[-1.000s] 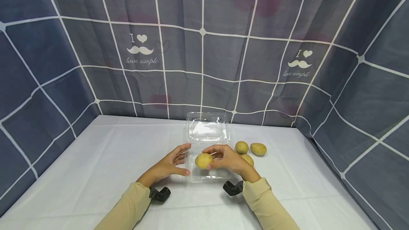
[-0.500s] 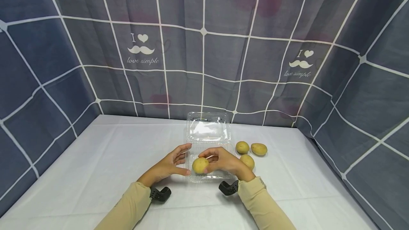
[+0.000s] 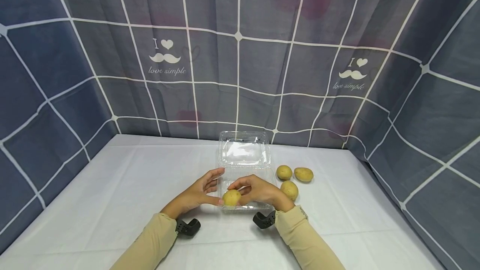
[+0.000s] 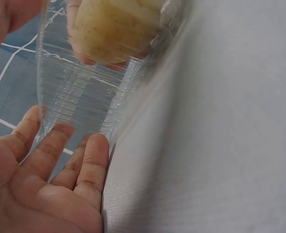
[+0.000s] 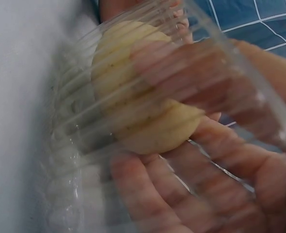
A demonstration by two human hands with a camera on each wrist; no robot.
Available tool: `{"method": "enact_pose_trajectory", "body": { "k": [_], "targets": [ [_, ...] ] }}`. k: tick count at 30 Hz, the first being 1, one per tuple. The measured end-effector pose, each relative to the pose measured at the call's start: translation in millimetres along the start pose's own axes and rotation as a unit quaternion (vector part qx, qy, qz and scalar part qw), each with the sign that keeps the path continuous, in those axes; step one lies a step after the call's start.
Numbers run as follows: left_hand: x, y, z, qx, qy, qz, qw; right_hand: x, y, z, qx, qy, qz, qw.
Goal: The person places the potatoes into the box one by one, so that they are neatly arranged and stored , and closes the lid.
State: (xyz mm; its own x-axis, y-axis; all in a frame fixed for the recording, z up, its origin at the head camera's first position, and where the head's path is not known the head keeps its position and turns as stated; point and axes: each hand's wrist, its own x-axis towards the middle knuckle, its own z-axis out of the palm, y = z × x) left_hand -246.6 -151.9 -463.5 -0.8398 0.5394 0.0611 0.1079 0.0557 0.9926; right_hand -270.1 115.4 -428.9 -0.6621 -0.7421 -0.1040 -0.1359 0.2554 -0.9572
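A clear plastic clamshell box stands on the white table with its lid raised at the back. My right hand grips a yellow potato between thumb and fingers, low inside the box at its front left corner. Through the ribbed wall in the right wrist view, thumb and fingers show around the potato. My left hand steadies the box's left side, fingers extended and thumb near the front corner. In the left wrist view its fingertips lie along the clear wall.
Three more potatoes lie on the white table to the right of the box: a round one, a longer one and one beside my right wrist. A grey-blue checked curtain encloses the table's back and sides.
My right hand has carried the potato left, toward me and down into the front left corner of the box. The left hand and the box have stayed in place.
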Motion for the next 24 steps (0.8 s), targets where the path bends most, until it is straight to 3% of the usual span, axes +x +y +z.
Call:
{"method": "enact_pose_trajectory", "body": {
  "k": [11,24],
  "targets": [
    [-0.5,1.3,0.3,0.002,0.001,-0.001,1.0,3.2,1.7,-2.4,0.007,-0.022,0.001,0.9997],
    [-0.9,1.4,0.2,0.001,0.001,-0.002,1.0,-0.1,-1.1,-2.6,0.008,0.002,-0.001,1.0]
  ]
}}
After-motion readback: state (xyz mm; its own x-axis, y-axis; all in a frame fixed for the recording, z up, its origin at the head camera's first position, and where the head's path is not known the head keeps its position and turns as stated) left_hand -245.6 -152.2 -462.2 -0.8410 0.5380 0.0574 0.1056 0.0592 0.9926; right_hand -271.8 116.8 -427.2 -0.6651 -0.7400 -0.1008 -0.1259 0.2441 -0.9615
